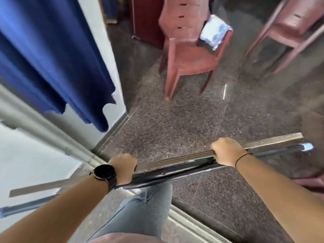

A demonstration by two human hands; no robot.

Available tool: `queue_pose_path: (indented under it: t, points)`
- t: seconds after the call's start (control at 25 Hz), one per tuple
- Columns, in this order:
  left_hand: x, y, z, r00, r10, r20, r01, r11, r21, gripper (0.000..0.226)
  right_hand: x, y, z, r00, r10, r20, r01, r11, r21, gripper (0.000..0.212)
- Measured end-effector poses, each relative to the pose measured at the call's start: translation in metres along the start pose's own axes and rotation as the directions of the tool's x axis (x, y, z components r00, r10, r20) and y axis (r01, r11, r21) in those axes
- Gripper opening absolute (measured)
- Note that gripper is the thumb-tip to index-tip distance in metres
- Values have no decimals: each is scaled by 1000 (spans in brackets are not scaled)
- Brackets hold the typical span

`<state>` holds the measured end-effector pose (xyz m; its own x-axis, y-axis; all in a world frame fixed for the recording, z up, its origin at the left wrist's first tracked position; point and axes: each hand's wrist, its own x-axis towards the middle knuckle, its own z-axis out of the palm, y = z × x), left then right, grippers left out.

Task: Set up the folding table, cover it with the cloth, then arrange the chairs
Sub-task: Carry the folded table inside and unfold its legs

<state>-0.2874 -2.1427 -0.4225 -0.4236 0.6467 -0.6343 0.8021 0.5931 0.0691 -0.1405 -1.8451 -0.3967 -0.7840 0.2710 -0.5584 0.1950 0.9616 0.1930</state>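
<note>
wooden folded table point(175, 157) looks stiff and heavy; both hands, left point(122, 168) and right point(228, 151), grip its top edge.

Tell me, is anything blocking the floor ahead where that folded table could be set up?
Both hands, left and right, grip the folded table edge-on. The floor just ahead looks bare. Farther on stand two chairs, the nearer bearing a folded cloth.

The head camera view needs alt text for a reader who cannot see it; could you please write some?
Both hands, the left hand and the right hand, grip the top edge of a folded table carried on its side above a speckled floor. Ahead stands a red plastic chair with a folded cloth on its armrest.
</note>
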Motion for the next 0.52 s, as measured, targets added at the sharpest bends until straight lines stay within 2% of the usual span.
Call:
queue_pose_path:
  t: [0.16,0.44,0.52]
  points:
    - [103,47,-65,996,87,2,-88,996,31,14,28,108,4,995,102,12,-103,995,9,19]
    - [263,155,-191,977,173,128,-187,976,111,11,99,287,22,973,138,186,-159,982,101,20]
    - [300,185,-218,973,185,136,-206,966,158,16,112,334,32,966,137,220,-166,979,117,21]
